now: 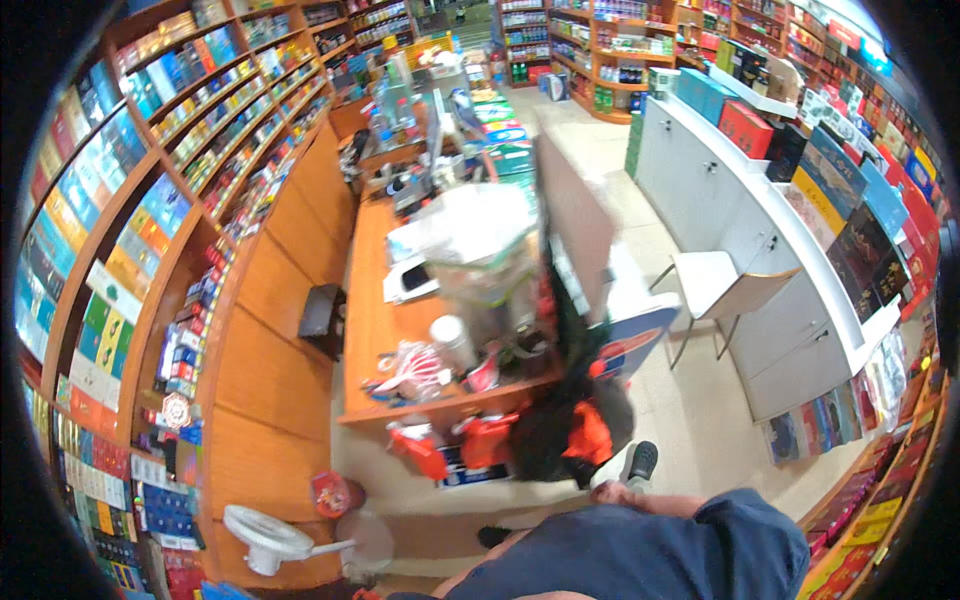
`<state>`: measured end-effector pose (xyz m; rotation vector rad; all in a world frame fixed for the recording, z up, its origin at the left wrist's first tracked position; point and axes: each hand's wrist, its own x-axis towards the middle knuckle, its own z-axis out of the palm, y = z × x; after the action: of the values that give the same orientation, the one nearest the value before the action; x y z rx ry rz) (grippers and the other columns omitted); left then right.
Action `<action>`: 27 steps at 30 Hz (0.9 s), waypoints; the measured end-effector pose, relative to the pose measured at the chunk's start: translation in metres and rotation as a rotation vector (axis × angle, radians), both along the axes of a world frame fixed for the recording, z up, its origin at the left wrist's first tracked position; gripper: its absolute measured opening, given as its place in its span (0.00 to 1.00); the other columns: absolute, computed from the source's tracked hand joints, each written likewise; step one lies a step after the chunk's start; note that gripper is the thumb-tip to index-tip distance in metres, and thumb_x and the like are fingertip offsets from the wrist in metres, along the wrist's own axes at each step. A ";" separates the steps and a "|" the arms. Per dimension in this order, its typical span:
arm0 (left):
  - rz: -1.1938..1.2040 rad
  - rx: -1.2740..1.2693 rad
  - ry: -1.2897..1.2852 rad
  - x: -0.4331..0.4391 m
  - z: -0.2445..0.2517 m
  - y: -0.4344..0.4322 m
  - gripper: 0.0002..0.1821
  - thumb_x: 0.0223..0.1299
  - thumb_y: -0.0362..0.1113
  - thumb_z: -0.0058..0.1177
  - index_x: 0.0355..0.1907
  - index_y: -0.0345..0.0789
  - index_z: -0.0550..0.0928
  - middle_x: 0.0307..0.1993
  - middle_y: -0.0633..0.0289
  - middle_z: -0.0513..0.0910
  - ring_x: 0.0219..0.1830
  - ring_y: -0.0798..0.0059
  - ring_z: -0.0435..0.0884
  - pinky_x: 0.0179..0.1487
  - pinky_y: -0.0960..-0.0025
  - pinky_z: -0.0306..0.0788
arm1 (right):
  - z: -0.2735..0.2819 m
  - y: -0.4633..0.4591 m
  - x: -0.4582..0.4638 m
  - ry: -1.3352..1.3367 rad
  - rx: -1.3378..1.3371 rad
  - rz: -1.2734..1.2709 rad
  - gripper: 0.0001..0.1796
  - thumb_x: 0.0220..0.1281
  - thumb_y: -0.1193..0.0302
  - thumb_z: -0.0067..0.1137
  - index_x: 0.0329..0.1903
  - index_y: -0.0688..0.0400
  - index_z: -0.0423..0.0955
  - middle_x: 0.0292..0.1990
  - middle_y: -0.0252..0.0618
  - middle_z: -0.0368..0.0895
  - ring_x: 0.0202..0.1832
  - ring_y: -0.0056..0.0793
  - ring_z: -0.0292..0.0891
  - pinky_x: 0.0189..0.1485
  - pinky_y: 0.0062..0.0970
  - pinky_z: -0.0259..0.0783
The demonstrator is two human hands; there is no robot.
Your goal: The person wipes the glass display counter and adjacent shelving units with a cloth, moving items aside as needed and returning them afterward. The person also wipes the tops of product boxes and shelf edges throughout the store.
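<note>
My right hand [611, 493] hangs low in front of my dark blue clothing [622, 547], small and partly turned away. Its fingers are too unclear to tell whether they hold anything. A dark shoe [643, 460] shows just beyond it. Next to the hand stands a blurred dark heap with an orange-red bag [589, 433] at the end of the wooden desk [367, 315]. My left hand is out of view. Before me on the desk are a large blurred clear container with a whitish top [480, 217], a white cylindrical tub [450, 335] and a red-and-white striped bundle [416, 367].
Stocked wooden shelves [225, 97] line the left. A white pedestal fan [268, 536] and a red bin [335, 495] stand low left. On the right are a chair [705, 281] and grey cabinets [694, 172] topped with boxes. Red bags [420, 450] hang at the desk's end.
</note>
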<state>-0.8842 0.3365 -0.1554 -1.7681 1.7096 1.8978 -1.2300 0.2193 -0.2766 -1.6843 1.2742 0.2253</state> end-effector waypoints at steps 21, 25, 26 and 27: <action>-0.701 -0.124 0.122 -0.407 -0.047 -0.428 0.24 0.61 0.49 0.55 0.56 0.37 0.83 0.59 0.53 0.82 0.57 0.53 0.82 0.55 0.49 0.73 | 0.053 -0.374 -0.342 0.080 0.049 -0.500 0.15 0.56 0.66 0.59 0.42 0.60 0.86 0.32 0.44 0.88 0.33 0.32 0.85 0.39 0.31 0.79; -0.634 -0.148 0.090 -0.397 -0.048 -0.508 0.25 0.59 0.50 0.56 0.55 0.38 0.83 0.56 0.53 0.83 0.56 0.52 0.82 0.55 0.50 0.74 | 0.113 -0.475 -0.318 -0.187 0.321 -0.514 0.16 0.57 0.68 0.62 0.44 0.65 0.84 0.32 0.40 0.86 0.31 0.24 0.80 0.35 0.28 0.77; -0.611 -0.178 0.076 -0.394 -0.048 -0.531 0.25 0.59 0.50 0.56 0.55 0.38 0.83 0.56 0.53 0.83 0.56 0.52 0.82 0.55 0.50 0.74 | 0.111 -0.504 -0.308 -0.270 0.348 -0.590 0.14 0.58 0.69 0.62 0.44 0.65 0.84 0.32 0.39 0.85 0.30 0.24 0.79 0.35 0.28 0.77; -0.592 -0.211 0.065 -0.389 -0.050 -0.558 0.25 0.58 0.50 0.56 0.55 0.38 0.84 0.55 0.53 0.84 0.55 0.52 0.82 0.55 0.50 0.74 | 0.106 -0.535 -0.298 -0.353 0.370 -0.668 0.13 0.59 0.71 0.61 0.43 0.65 0.83 0.31 0.39 0.84 0.29 0.24 0.78 0.34 0.28 0.76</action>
<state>-1.2734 -0.2210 -0.2051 -1.0628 2.2021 1.5695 -1.5277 -0.3155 -0.1703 -0.8741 1.3483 -0.2195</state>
